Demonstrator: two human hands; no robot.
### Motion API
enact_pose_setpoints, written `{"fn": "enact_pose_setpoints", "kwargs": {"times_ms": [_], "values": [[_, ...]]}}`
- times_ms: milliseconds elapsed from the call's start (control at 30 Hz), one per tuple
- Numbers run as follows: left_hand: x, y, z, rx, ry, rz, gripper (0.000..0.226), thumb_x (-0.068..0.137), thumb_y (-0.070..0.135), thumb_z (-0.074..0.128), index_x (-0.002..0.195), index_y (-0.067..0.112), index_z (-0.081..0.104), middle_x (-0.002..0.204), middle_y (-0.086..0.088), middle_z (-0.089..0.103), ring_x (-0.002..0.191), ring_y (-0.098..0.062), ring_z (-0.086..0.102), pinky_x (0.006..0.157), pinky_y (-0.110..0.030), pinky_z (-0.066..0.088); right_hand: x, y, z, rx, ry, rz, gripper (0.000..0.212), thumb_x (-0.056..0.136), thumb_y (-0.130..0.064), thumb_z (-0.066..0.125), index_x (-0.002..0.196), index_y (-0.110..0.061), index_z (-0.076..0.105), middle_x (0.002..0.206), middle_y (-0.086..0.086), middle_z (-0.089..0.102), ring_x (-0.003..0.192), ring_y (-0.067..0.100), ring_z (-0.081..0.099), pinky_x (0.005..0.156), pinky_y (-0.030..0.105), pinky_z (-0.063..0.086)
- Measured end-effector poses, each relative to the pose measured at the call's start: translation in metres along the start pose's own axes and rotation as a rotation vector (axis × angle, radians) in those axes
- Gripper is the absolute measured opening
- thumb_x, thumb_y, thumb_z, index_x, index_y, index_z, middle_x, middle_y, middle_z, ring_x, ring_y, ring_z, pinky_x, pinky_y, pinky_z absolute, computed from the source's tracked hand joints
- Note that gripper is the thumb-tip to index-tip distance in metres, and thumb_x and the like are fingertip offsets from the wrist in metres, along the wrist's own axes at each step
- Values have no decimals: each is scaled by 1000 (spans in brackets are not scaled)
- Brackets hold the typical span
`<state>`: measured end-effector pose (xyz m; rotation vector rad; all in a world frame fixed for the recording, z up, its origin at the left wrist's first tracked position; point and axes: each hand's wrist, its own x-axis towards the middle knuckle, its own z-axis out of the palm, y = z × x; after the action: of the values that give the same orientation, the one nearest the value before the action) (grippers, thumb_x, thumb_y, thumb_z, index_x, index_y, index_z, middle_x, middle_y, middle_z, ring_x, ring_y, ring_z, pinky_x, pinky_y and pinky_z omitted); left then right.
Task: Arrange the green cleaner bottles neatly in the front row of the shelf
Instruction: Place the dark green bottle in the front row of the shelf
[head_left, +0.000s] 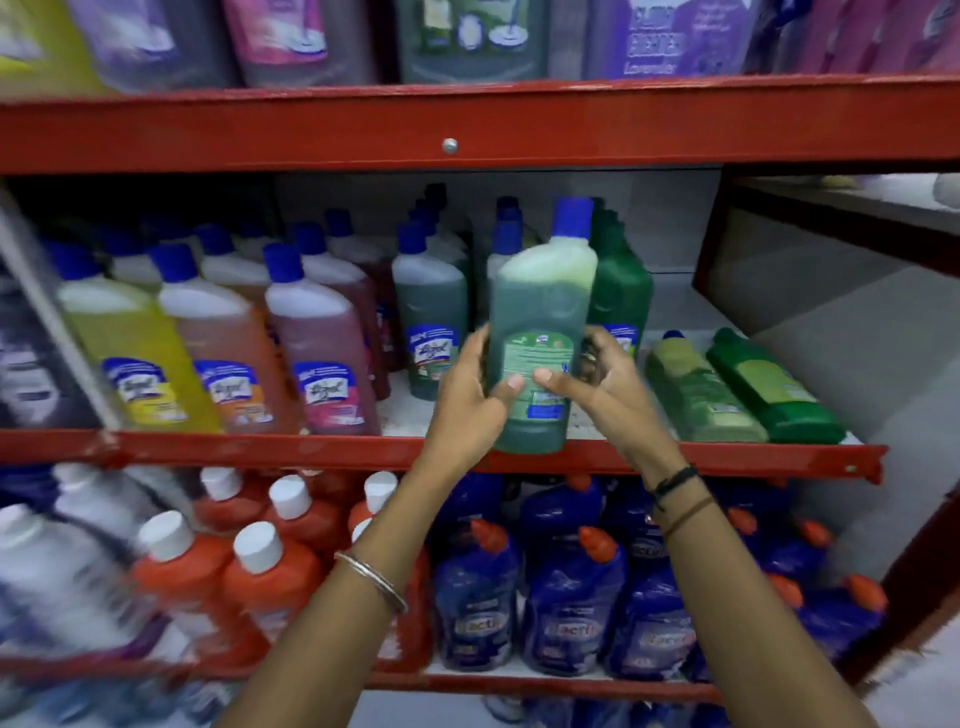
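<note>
A green cleaner bottle (540, 312) with a blue cap stands upright at the front edge of the middle shelf (260, 449), its back label facing me. My left hand (470, 395) grips its left side and my right hand (597, 374) its right side, thumbs on the label. Another green bottle (428, 312) stands just left, label forward. A darker green bottle (621, 291) stands behind on the right. Two green bottles lie flat at the shelf's right end: a pale one (701, 389) and a dark one (769, 387).
Yellow (130, 343), orange (228, 348) and pink (322, 353) bottles fill the shelf's left part. Red bottles with white caps (260, 577) and blue bottles with orange caps (571, 608) sit on the shelf below. Large bottles line the top shelf. The red shelf lip (467, 124) hangs above.
</note>
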<state>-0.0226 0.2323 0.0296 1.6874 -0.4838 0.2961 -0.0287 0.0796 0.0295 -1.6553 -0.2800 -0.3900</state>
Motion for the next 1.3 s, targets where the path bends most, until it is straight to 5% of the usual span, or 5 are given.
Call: {"fn": "enact_pose_setpoints", "kwargs": {"times_ms": [367,567,800,1200,1300], "values": [[2,-66,-52,209,314,21,59,74,27,66,127,23,41,126,-5,57,115,-20,56,96,-45,49,42,36,78,-210,-208,43,61,90,-12,57,143,-13,29,125,12,50,104,9,55,91,22,47],[-2,-77,-61,304,301,247,23,94,8,43,114,4,53,115,-13,57,105,0,46,93,-4,33,35,44,92,-265,-155,42,64,81,-62,48,137,-32,40,136,5,41,125,7,36,108,22,29],[1,-83,-59,319,84,26,63,88,14,53,140,4,20,142,-17,33,131,-25,35,107,-28,29,38,37,102,-135,-122,60,49,82,-15,67,124,-15,43,121,3,62,110,12,61,92,25,51],[0,-81,-44,620,226,-49,84,83,9,59,143,2,0,131,-24,36,114,-39,45,94,-45,46,46,43,93,-117,-185,128,47,89,-21,58,132,-8,45,133,9,57,119,18,57,102,36,47],[-1,-83,-41,595,253,-34,82,82,6,58,142,0,2,136,-26,31,123,-40,39,103,-46,40,42,37,93,-156,-182,122,45,90,-20,57,132,-9,45,132,6,57,111,7,59,92,18,49]]}}
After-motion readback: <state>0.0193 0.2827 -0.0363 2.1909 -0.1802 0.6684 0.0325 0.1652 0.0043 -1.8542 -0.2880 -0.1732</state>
